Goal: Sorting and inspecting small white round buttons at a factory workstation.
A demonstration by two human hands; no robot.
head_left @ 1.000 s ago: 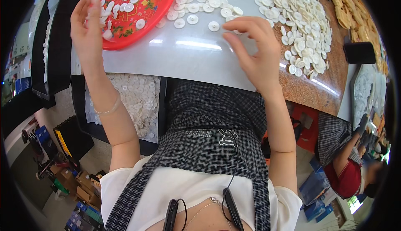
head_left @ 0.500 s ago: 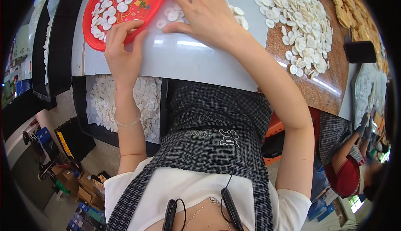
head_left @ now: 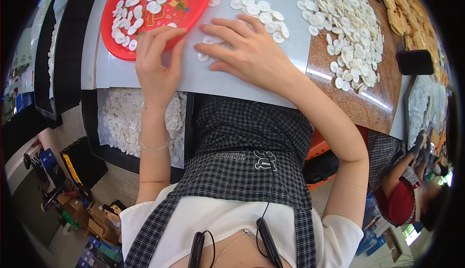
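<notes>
My left hand (head_left: 160,69) has its fingers curled over the near right edge of a red patterned plastic tray (head_left: 193,11), with the thumb held low beside it. Several white, round, button-like discs (head_left: 154,7) lie in the tray. To the right, my right hand (head_left: 254,55) rests with fingers spread over the white tabletop (head_left: 218,81). Some discs (head_left: 203,56) show under and beside its fingertips, partly hidden. Just beyond that hand sits a loose group of the same discs (head_left: 264,7), and a single disc (head_left: 213,1) lies near the tray's rim.
A big heap of white discs (head_left: 351,30) spreads over a brown speckled surface (head_left: 319,57) on the right. At my lap, a black open drawer (head_left: 109,156) holds many more. Farther right are a small black device (head_left: 415,62), yellowish pieces (head_left: 411,16) and another person (head_left: 397,200).
The red tray and my left hand have shifted to the right together. My right hand has come nearer to me, uncovering discs beyond it.
</notes>
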